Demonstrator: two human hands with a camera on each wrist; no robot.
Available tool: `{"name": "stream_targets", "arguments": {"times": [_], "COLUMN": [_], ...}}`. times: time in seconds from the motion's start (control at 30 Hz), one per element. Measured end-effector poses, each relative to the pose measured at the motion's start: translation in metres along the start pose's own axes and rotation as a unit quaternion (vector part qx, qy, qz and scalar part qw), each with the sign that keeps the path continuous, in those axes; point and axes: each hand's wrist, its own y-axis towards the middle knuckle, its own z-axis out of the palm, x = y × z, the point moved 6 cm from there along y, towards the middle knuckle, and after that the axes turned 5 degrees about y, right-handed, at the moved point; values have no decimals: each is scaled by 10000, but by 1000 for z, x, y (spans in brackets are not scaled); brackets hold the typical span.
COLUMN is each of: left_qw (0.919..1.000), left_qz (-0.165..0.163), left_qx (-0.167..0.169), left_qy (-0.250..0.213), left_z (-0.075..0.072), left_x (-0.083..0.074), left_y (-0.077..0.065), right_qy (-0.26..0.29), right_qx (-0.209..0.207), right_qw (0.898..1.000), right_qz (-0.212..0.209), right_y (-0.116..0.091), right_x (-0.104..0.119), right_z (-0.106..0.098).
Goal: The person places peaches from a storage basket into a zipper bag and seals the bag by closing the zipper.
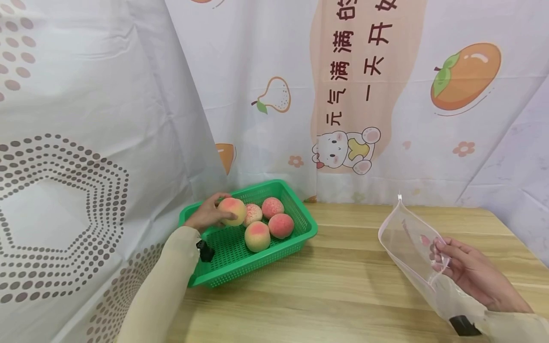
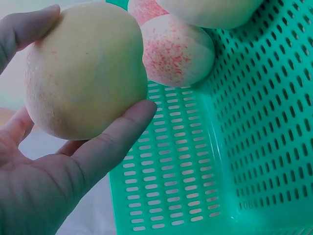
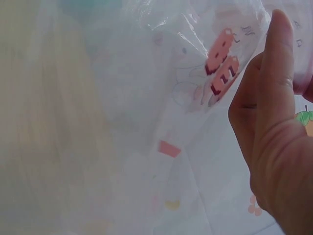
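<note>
In the left-centre of the head view, the left hand [image 1: 209,213] grasps a yellow-and-pink peach [image 1: 232,211] over the upper-left part of a green basket [image 1: 257,265]. Its thumb and fingers spread round opposite sides of the fruit, a hold that seems to suit something round and too smooth to be caught by an edge. The left wrist view shows the peach above the slotted floor, though whether it touches the speckled peach [image 1: 252,215] beside it I cannot tell.

Four peaches lie in the basket, grouped toward its centre and right: the speckled one, a pink one [image 1: 272,208] behind, a redder one [image 1: 281,226] at the right and a yellowish one [image 1: 257,237] nearest the front. The raised walls probably serve to stop them rolling off onto the wooden counter [image 1: 343,286].

At the lower right of the frame, the right hand [image 1: 472,269] pinches the rim of a clear plastic bag [image 1: 407,243] with pink prints on it. Its mouth stands open as a long loop, with a white zip slider [image 1: 400,196] at the top end. Gripping just one side of the rim appears to keep the limp film from folding shut and leaves the opening free. No fruit shows inside the bag.
</note>
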Motion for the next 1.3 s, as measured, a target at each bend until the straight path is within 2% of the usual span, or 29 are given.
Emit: {"name": "stream_targets", "arguments": {"times": [0.53, 1.3], "left_qw": [9999, 9981], "left_qz": [50, 433], "left_qx": [97, 431], "left_qy": [18, -49], "left_z": [3, 20], "left_x": [-8, -42], "left_y": [-2, -7], "right_qy": [-53, -50], "right_qx": [69, 56], "right_qw": [9999, 9999], "right_qz": [89, 79], "right_y": [1, 1], "right_x": [3, 1], "right_z": [1, -1]}}
